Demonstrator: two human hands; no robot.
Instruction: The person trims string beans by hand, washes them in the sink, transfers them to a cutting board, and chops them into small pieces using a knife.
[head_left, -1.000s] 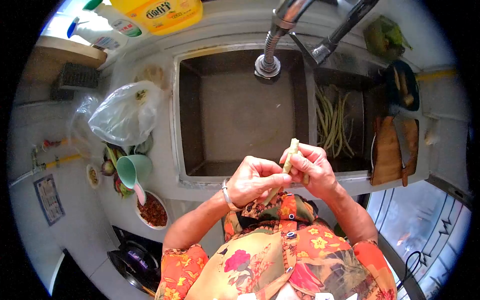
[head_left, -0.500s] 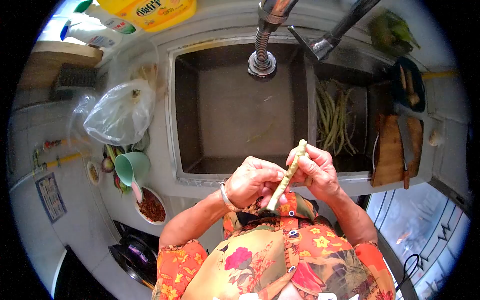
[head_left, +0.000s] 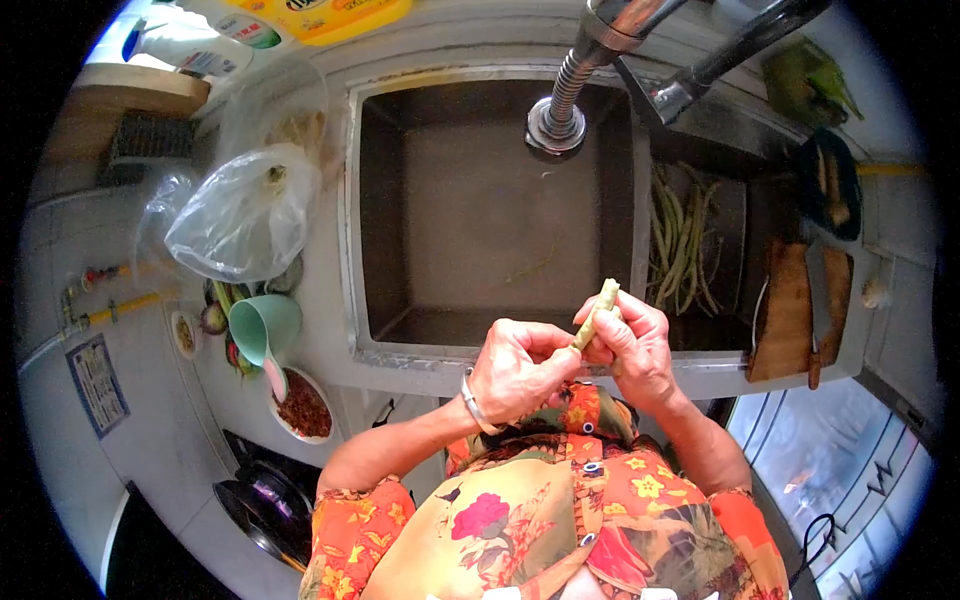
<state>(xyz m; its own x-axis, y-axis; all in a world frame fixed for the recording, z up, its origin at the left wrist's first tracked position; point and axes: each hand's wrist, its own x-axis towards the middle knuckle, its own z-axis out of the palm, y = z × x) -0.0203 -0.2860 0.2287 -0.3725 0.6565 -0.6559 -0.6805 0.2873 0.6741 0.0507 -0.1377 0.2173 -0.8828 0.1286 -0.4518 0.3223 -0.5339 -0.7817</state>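
Observation:
A pale green bean pod [head_left: 599, 310] is held upright and slightly tilted between my two hands over the front edge of the sink. My right hand [head_left: 642, 348] is closed around its upper part, thumb on top, with the tip sticking out above the fingers. Pinched at the lower end of the visible piece is my left hand [head_left: 515, 372], which wears a bracelet. Whatever lies inside the left fingers is hidden. More long green beans [head_left: 682, 240] lie in the small right basin, just beyond my right hand.
The large sink basin [head_left: 480, 200] has a thin green scrap in it, under a hose faucet [head_left: 557, 125]. At right are a cutting board [head_left: 783, 320] and a knife [head_left: 818, 300]. A plastic bag [head_left: 240, 215], green cup [head_left: 264, 328] and bowl [head_left: 300, 408] stand at left.
The bean's lower length, which hung below my left fingers, no longer shows. My left hand has moved slightly right and closed at the bean's lower end. The view has shifted a little.

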